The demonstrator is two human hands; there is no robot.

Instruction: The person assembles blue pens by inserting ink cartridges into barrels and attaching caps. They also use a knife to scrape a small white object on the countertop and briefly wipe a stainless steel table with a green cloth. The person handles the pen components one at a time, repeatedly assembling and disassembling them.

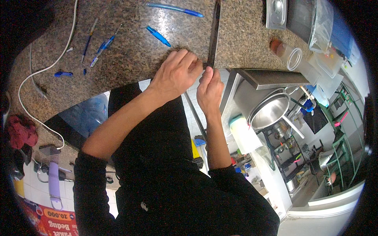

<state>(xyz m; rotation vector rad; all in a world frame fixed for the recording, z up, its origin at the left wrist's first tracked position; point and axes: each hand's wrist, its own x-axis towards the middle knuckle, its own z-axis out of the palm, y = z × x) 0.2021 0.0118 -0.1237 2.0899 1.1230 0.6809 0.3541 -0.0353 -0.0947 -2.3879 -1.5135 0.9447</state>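
the person's black long-sleeved top (157,188) is nearest, its sleeves pushed up to the elbows, and both bare hands meet at the near rim of the brown speckled granite counter (130,47). the left hand (177,72) is curled with its fingers bent in, and the right hand (209,88) is half closed, thumb raised beside the bent fingers; the two come together at the fingertips. a small dark thing shows between them, too little to make out, so i cannot tell which hand has hold of it. just beyond the left hand's knuckles lies the short glossy blue plastic pen barrel (158,36), on the counter. well to the left of that barrel and nearer the person are a small blue plastic clip (63,74) and a tiny dark-blue cap (84,72). also left of the barrel, a slim clear-and-blue pen (103,49) lies slantwise, with a thin dark refill (89,41) further left and a white cable (59,59) past that. to the barrel's right, a dark narrow strip (215,33) runs away from the hands. far right of the barrel are clear plastic cups (295,59). beyond the barrel lies a long translucent blue pen tube (175,9).
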